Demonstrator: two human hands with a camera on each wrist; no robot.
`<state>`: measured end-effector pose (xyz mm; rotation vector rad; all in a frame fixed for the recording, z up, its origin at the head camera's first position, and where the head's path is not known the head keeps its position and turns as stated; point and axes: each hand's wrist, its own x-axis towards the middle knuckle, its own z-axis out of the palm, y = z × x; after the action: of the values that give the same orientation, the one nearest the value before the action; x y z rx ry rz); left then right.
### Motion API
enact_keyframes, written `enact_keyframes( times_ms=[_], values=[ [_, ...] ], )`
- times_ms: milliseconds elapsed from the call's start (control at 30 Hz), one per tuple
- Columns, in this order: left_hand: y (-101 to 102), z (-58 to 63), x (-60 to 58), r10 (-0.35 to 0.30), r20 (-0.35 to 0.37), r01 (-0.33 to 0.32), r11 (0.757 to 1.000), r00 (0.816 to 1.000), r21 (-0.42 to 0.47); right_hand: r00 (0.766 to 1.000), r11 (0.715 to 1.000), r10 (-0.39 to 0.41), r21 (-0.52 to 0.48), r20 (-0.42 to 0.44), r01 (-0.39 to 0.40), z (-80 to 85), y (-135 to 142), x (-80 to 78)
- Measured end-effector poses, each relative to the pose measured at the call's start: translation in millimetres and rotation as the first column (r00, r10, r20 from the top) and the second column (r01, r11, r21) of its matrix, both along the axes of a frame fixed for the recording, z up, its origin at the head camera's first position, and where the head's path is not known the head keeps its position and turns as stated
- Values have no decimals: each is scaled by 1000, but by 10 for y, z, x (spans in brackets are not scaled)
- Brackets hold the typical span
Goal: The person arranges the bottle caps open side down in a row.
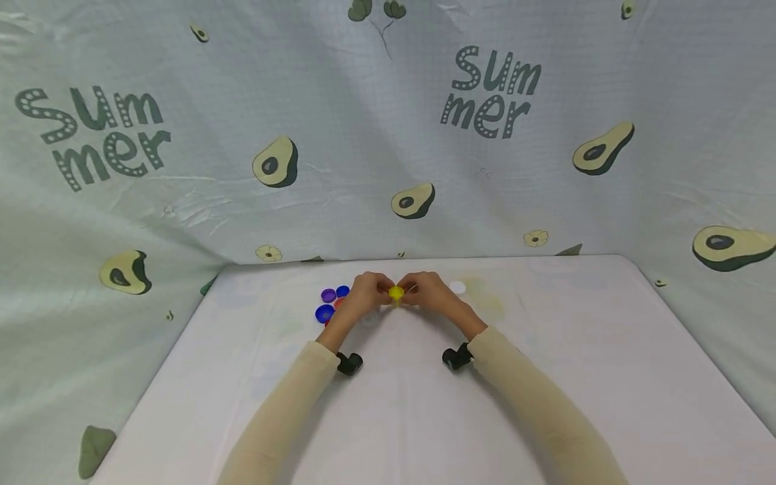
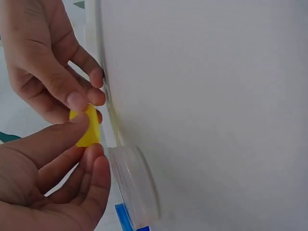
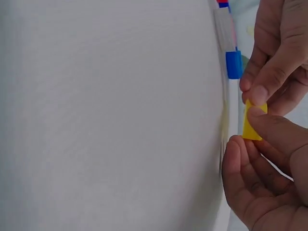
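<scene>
A small yellow bottle cap [image 1: 396, 293] is held between both hands above the far half of the table. My left hand [image 1: 367, 294] pinches one side of it between thumb and fingers. From the other side, my right hand [image 1: 428, 292] pinches it as well. The left wrist view shows the yellow cap [image 2: 91, 131] edge-on, with both thumbs on its near face. Thumbs and fingertips hide part of the cap [image 3: 252, 127] in the right wrist view too. A clear ridged lid [image 2: 132, 185] stands on the table close to my left hand.
Left of my left hand lie a purple cap [image 1: 328, 295], blue caps [image 1: 324, 314] and red ones, partly hidden by that arm. A white lid [image 1: 457, 287] lies beyond my right wrist. A printed cloth [image 1: 364, 135] hangs behind the white-covered table [image 1: 400, 417].
</scene>
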<state>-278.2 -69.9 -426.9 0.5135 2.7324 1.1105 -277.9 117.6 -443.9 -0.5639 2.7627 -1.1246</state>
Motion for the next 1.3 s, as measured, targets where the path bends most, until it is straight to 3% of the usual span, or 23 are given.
enact_keyframes(
  times_ms=[133,333,500,733,1000,1300],
  values=[
    [-10,-3,31,-14,-40,17,996,999,91,1000,999,23,-46,-15,-24,26,77,41],
    [11,5,112,-31,-92,51,973,995,226,988,995,65,-62,-141,-75,107,205,130],
    [41,39,206,-7,-125,42,960,992,277,982,992,98,-68,-162,-110,191,250,186],
    [61,87,327,0,-147,44,953,989,299,980,992,97,-59,-173,-109,269,296,294],
    [1,156,424,-60,-156,102,957,986,272,975,981,73,-163,-209,-108,208,350,457],
    [-20,187,479,-125,-254,192,947,959,258,965,977,63,-180,-255,-111,234,339,577]
  ],
)
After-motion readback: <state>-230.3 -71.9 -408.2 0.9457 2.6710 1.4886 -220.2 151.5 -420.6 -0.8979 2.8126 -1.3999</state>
